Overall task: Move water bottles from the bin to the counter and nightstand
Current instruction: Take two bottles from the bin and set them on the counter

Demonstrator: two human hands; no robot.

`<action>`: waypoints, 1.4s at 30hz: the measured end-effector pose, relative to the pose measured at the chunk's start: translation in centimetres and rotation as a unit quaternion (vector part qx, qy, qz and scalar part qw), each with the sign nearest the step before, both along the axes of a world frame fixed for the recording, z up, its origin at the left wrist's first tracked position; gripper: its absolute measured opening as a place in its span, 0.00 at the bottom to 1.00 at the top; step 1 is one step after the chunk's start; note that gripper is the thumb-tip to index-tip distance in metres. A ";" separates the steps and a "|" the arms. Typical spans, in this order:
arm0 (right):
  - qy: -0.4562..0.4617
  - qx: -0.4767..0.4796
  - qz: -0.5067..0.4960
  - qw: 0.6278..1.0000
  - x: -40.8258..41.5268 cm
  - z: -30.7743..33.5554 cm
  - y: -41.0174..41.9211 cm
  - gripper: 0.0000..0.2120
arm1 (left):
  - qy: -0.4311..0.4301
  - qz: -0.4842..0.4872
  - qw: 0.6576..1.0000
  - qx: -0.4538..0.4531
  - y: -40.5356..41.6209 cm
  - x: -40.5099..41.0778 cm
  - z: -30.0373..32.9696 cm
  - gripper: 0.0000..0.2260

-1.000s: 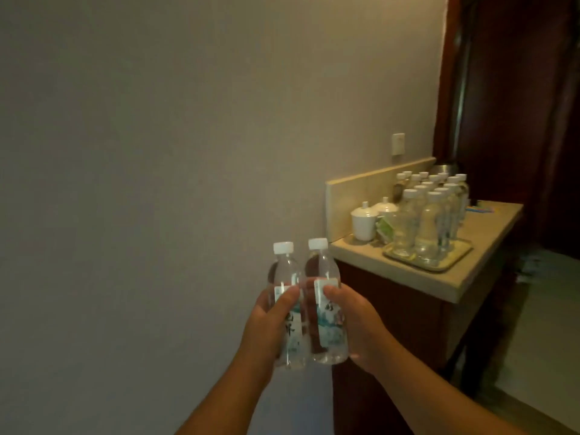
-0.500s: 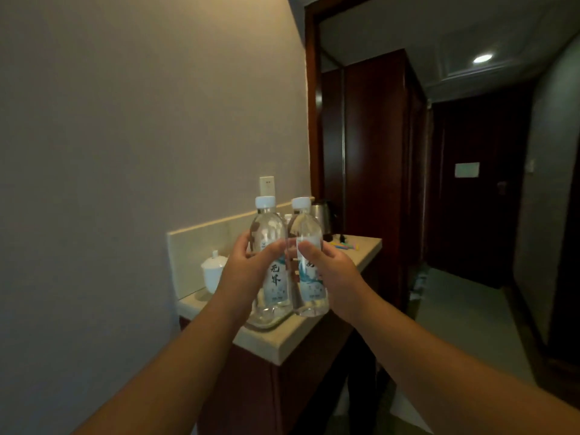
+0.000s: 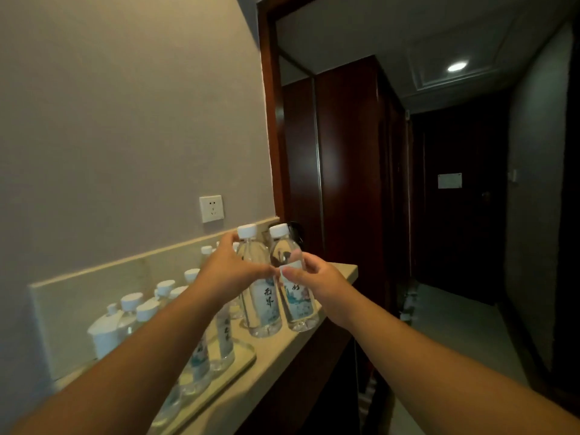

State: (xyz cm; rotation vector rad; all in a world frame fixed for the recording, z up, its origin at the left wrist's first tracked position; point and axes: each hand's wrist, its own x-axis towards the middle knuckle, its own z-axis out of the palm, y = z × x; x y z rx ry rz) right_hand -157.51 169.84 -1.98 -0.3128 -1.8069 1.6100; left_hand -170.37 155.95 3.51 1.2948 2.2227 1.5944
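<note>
Near front edge of counter (image 3: pixel 340 271), past tray (image 3: pixel 244 361), your two bottles now stand or nearly stand; half second ago you carried them above it. Left hand (image 3: pixel 229 271) grips left bottle (image 3: pixel 262 296), right hand (image 3: pixel 317 281) pinches right bottle (image 3: pixel 296 296). Let go next.

Two bare forearms reach out, sleeveless as far as visible; left hand (image 3: pixel 230 271) and right hand (image 3: pixel 317 282) ungloved.

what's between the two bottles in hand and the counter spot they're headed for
Nothing visible. The left hand grips one bottle, the right hand the other bottle, both at the bare counter edge past the tray. The tray's crowded bottles stand left, kettle behind.
</note>
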 end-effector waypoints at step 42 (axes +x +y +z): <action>-0.075 0.011 0.258 0.963 -14.8 -8.2 22.1 0.21 | 0.060 0.341 0.936 -0.062 16.1 -4.5 -10.9 0.33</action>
